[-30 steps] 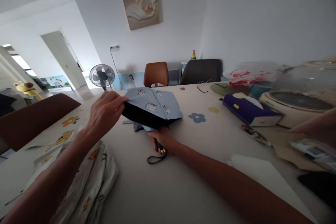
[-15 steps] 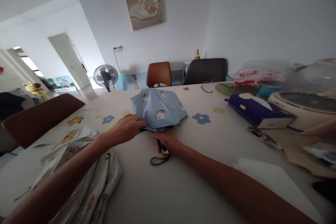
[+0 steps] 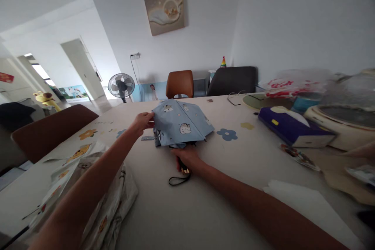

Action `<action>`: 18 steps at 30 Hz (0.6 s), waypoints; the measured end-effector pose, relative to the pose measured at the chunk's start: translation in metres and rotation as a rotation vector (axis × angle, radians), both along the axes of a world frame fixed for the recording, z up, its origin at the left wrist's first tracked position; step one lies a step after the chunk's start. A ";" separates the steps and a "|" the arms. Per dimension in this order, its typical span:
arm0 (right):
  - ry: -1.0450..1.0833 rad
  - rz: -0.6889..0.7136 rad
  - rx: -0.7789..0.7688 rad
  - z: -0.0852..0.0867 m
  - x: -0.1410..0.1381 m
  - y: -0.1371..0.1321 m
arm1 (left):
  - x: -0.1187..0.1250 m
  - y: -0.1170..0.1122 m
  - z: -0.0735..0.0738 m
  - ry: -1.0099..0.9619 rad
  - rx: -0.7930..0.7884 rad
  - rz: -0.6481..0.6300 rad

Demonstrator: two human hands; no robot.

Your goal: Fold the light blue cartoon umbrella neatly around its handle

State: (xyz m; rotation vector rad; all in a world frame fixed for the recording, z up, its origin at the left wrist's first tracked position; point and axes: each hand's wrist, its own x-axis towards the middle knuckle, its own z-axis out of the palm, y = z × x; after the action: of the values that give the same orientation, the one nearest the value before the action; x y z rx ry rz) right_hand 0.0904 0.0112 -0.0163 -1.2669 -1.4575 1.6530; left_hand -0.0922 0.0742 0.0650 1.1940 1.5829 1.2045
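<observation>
A light-blue folding umbrella with cartoon animal prints lies partly folded on the table, its canopy loose and pointing away from me. My right hand is closed around it just under the canopy's near edge, by the black handle. A black wrist strap loops from the handle's end onto the tabletop. At the canopy's left side, my left hand has its fingers on the edge of the fabric, pinching it; the fingertips are partly hidden.
Left of me lies a crumpled pale printed cloth. On the right are a purple tissue box, a cream round appliance, white paper and brown paper. Glasses rest at the back. Part of another person's hand shows at the right edge.
My left hand has moved from the canopy's near-left corner up and away along its left side. The canopy's left part has shifted and hangs looser. My right hand keeps its grip.
</observation>
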 end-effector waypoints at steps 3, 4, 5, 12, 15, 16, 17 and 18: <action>-0.012 0.007 0.005 0.000 0.000 0.000 | 0.002 0.003 0.001 -0.063 0.112 0.070; -0.012 0.009 0.010 0.000 0.000 -0.001 | 0.003 0.003 0.002 -0.047 0.151 0.118; -0.009 0.005 0.014 0.000 0.000 -0.001 | 0.003 0.004 0.004 -0.027 0.194 0.169; 0.016 0.008 0.052 0.001 0.001 -0.002 | -0.003 0.003 0.003 0.666 0.396 0.320; 0.001 0.037 0.084 0.002 0.001 -0.001 | -0.003 0.001 -0.008 1.002 0.247 0.218; -0.004 0.041 0.091 0.002 0.001 -0.001 | -0.002 0.001 -0.011 1.036 0.191 0.193; -0.010 0.039 0.094 0.002 0.001 -0.001 | -0.001 0.000 -0.013 1.048 0.173 0.189; -0.018 0.034 0.091 0.001 0.001 -0.001 | 0.002 -0.001 -0.014 1.057 0.206 0.208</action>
State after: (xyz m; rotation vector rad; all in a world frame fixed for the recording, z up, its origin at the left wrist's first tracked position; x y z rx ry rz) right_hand 0.0912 0.0105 -0.0149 -1.2163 -1.5555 1.5815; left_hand -0.0905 0.0729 0.0508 2.0324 2.4111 0.8860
